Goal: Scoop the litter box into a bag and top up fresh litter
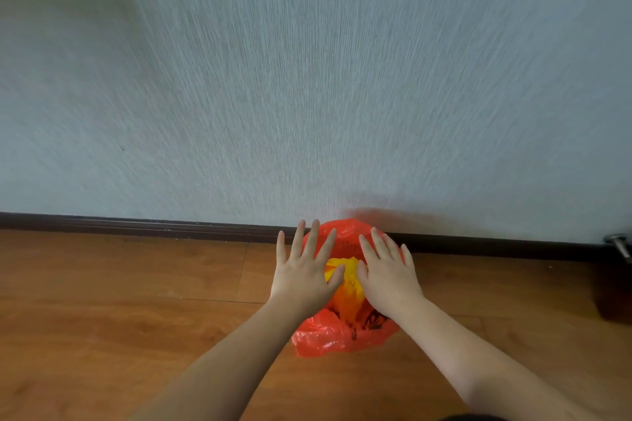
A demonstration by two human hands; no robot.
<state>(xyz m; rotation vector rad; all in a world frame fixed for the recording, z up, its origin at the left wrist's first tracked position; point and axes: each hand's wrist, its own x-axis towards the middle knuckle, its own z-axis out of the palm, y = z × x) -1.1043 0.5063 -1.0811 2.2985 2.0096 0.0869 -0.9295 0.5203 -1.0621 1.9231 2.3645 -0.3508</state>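
A red plastic bag (337, 335) with dark print lies on the wooden floor by the wall. Something yellow (347, 272) shows in its middle, between my hands. My left hand (307, 267) is over the bag's left side with its fingers straight and spread. Over the right side is my right hand (388, 273), also with straight fingers. Neither hand holds anything. No litter box or scoop is in view.
A pale textured wall (307, 79) fills the upper view, with a dark skirting board (136, 225) along its foot. A metal door stopper (619, 244) sticks out at the far right, above a dark object (615, 301). Wooden floor (119, 301) stretches left.
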